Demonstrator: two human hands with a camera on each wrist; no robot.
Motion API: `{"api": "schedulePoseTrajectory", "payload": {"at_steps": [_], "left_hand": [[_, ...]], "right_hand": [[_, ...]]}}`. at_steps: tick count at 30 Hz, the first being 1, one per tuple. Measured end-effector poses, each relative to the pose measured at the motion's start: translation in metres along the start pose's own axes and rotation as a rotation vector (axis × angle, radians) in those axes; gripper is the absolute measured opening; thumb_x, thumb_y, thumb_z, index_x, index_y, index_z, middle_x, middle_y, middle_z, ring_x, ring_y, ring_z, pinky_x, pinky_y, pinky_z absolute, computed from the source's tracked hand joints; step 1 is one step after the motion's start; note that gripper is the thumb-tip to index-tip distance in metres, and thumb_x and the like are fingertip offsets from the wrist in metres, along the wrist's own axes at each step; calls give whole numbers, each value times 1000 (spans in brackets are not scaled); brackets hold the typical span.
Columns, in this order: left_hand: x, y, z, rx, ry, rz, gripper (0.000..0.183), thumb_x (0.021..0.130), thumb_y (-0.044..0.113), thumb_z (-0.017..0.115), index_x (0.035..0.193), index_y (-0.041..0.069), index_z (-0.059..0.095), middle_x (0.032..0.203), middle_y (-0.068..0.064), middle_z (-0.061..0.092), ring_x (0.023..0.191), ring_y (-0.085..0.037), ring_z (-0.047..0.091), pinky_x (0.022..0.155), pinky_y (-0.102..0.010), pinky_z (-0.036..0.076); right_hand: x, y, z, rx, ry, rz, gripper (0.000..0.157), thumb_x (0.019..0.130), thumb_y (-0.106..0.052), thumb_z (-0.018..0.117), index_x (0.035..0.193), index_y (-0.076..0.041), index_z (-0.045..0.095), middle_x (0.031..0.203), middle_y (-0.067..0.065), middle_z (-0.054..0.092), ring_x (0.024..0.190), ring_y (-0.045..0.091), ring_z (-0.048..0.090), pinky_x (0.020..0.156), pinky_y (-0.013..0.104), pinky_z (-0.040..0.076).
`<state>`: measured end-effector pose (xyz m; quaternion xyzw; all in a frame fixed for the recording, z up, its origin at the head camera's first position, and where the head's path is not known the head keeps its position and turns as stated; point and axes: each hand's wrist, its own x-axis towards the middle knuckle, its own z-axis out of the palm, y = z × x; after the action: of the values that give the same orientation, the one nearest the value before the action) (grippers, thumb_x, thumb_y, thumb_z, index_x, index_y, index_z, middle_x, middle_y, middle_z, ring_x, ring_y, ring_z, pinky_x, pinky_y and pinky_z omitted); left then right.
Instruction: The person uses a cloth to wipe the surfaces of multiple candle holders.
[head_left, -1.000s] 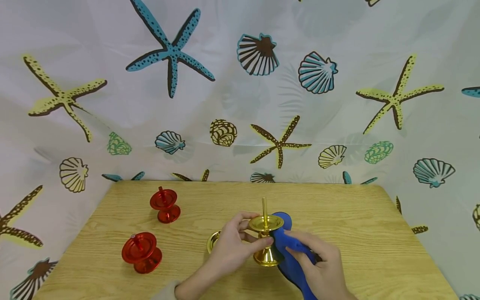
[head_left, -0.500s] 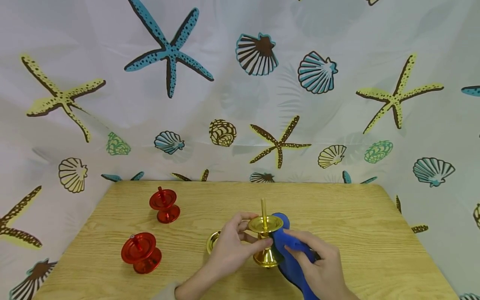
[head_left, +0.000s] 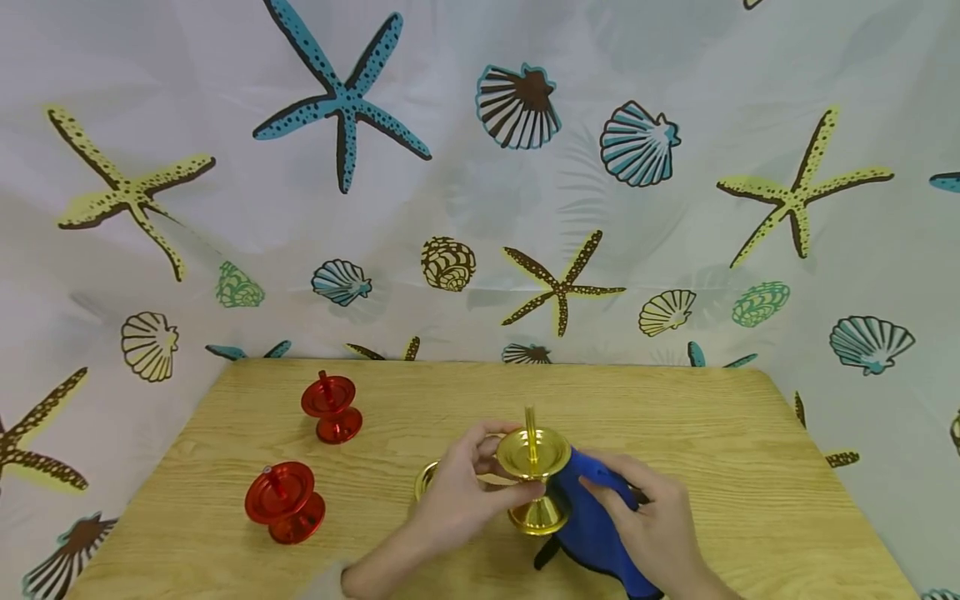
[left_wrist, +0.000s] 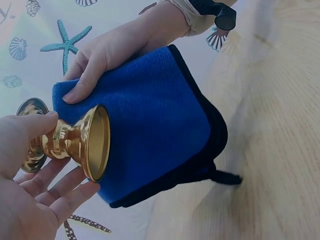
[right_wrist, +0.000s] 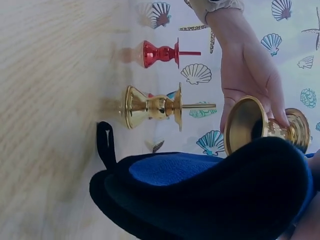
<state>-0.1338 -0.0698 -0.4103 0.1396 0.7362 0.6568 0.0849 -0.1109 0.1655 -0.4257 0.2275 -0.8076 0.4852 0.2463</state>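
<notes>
Gripped at its narrow stem by my left hand (head_left: 457,492) is a gold candle holder (head_left: 542,512), its spike pointing up and its dish tilted slightly toward me. The left wrist view shows it above the tabletop, thumb on one side and fingers on the other. My right hand (head_left: 651,512) pinches a folded blue cloth (left_wrist: 150,120) with black edging and a small black loop. The cloth lies close against the right side of the candle holder's stem and base. A second gold candle holder (right_wrist: 152,108) stands upright on the table, mostly hidden behind my left hand in the head view.
Two red candle holders, one farther back (head_left: 330,397) and one nearer (head_left: 283,496), stand at the left of the wooden table (head_left: 712,417). A white curtain (head_left: 465,183) printed with starfish and shells hangs behind and beside the table.
The gold candle holder in my left hand has tipped a little toward me. The cloth has shifted down beside it: its upper flap behind the dish has gone from view, and the black loop now shows.
</notes>
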Motion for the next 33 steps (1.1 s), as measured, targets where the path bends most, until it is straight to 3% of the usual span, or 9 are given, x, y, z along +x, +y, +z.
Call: {"api": "schedulePoseTrajectory", "payload": {"at_steps": [8, 15, 20, 28, 33], "left_hand": [[5, 2, -22, 44, 50, 89, 69, 86, 4, 86, 144, 12, 51, 135, -15, 71, 106, -17, 72, 92, -29, 63], [15, 4, -54, 132, 61, 118, 69, 87, 4, 85, 146, 11, 50, 136, -15, 70, 119, -29, 71, 104, -46, 59], [23, 1, -74, 164, 74, 158, 68, 88, 2, 83, 146, 8, 49, 135, -20, 69, 121, -33, 70, 106, -51, 57], [37, -16, -94, 187, 174, 83, 68, 88, -1, 81, 146, 7, 47, 140, -19, 68, 121, -34, 70, 100, -39, 60], [45, -27, -101, 236, 223, 54, 68, 91, 2, 81, 148, 5, 45, 141, -19, 67, 120, -34, 69, 101, -42, 60]], "right_hand": [[5, -2, -15, -83, -12, 26, 36, 83, 5, 83, 115, -13, 80, 107, 6, 83, 98, 1, 75, 78, 14, 60], [3, -2, -25, -115, 16, 64, 35, 83, 4, 83, 116, -9, 81, 108, 6, 83, 97, -4, 74, 75, 12, 59], [1, -2, -30, -110, 25, 106, 35, 84, 2, 83, 115, -13, 81, 108, 6, 83, 95, -5, 73, 73, 12, 59], [0, -2, -35, -129, 47, 124, 33, 84, 4, 83, 113, -12, 82, 106, 7, 83, 95, -7, 72, 73, 11, 58], [1, -1, -35, -113, 66, 146, 30, 85, 3, 83, 112, -10, 81, 106, 8, 83, 95, -8, 72, 73, 11, 59]]}}
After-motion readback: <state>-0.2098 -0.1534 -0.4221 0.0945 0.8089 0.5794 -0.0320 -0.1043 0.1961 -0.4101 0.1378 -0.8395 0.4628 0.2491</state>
